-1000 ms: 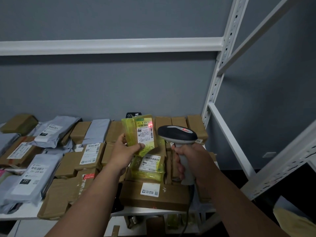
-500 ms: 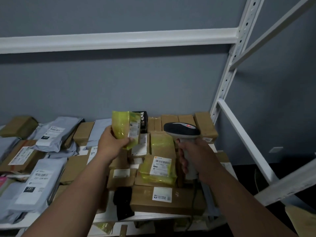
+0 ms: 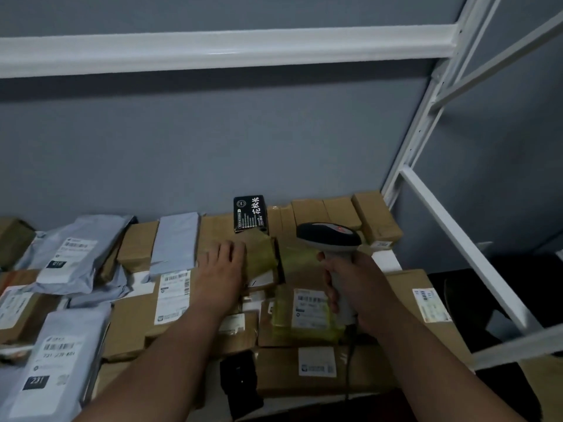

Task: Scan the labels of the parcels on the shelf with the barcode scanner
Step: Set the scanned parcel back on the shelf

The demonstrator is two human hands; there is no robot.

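Note:
Brown boxes, grey mailer bags and yellow-green packets, many with white barcode labels, cover the shelf. My left hand (image 3: pixel 221 269) lies flat with straight fingers on a brown box, its fingertips at the edge of a yellow-green packet (image 3: pixel 262 254) that rests on the pile. My right hand (image 3: pixel 355 287) grips the handle of the grey barcode scanner (image 3: pixel 329 237), whose head points left over the parcels. Just below the scanner lies another yellow-green packet (image 3: pixel 304 313) with its label facing up.
A black box (image 3: pixel 250 214) with white writing stands at the back against the grey wall. Grey mailer bags (image 3: pixel 76 251) lie to the left. A long brown box (image 3: pixel 307 371) sits at the front edge. The rack's white upright (image 3: pixel 426 117) and slanted rails close the right side.
My left hand lowered the yellow-green packet from in front of the scanner onto the pile and let go of it. The scanner stayed in my right hand. The view tilted down.

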